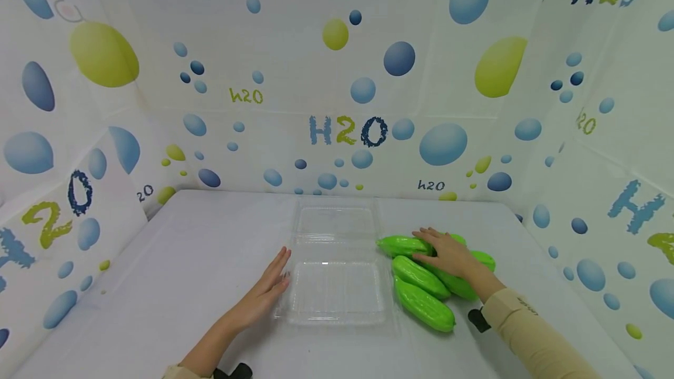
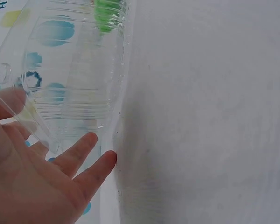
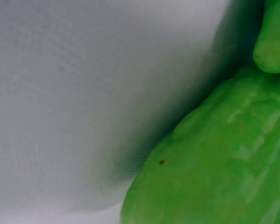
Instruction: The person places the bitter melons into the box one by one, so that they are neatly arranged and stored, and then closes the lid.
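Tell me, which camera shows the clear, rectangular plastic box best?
The head view, because it shows both halves of the clear, rectangular plastic box opened out. The left wrist view shows only part, close up beside the person's left hand. I can't see it in the right wrist view, just shiny, bumpy green vegetables and white tabletop.

- Seemingly a curtained-off booth [image 1: 79,116]; what kind of building surrounds it cannot be told.
- Beyond the fingers [image 1: 275,266] and off to either side: pale hangings [image 1: 295,40] printed with bubbles and "H2O".
- Beneath the fingers: a white-covered table [image 1: 210,244].
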`<state>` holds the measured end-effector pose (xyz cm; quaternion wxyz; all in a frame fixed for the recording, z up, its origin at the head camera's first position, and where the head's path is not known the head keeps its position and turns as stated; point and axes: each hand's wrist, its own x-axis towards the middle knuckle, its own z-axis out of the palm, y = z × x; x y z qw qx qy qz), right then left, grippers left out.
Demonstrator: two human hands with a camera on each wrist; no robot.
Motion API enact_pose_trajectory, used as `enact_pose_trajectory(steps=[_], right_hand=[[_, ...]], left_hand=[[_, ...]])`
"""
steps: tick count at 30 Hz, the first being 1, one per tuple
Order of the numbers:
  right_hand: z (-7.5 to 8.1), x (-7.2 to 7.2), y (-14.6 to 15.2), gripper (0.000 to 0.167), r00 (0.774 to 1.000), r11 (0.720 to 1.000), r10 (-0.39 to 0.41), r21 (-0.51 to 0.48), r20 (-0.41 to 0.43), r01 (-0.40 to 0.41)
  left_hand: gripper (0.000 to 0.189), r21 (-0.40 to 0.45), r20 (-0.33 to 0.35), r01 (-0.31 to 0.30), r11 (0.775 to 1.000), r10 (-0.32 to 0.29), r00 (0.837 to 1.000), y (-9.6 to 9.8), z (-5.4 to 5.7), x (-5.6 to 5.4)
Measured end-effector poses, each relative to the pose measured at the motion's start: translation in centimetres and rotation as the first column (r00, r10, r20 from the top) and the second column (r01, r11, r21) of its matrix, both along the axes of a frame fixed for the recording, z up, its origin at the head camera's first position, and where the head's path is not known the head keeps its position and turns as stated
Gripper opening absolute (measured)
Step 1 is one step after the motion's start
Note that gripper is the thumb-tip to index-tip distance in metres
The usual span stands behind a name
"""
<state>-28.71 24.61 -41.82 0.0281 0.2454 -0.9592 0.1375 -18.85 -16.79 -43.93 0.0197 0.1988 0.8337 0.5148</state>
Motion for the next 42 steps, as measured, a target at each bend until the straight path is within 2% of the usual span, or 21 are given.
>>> enact_pose_trajectory(steps=[11,27,32,42], right_hand=[[0.40,0.36,-0.26,0.058,1.000,1.000,0.016,0.012,0.009,-0.016],[0.05,0.11,-0.53,0.049,1.000,1.000,0.021,-0.010,-0.005,-0.021],[0.04,0.02,-0.58,0.050,1.000,1.000,0.018,-0.020,0.006,-0.018],[-0.21,-0.17,-0.52,0.051,0.999,0.999,0.034,-0.024,0.005,-0.034]], left_hand=[[0.056,-0.019,-0.015,-0.016,1.000,0.015,1.000,-0.02,-0.28,0.15],[0.053,0.002,-0.013,-0.014,1.000,0.014,1.000,-0.08,-0.34,0.30],[0.051,-0.021,0.010,-0.024,0.999,0.025,1.000,-0.07,-0.25,0.37],[0.050,-0.060,0.012,-0.046,0.997,0.047,0.999,-0.06,-0.54,0.24]])
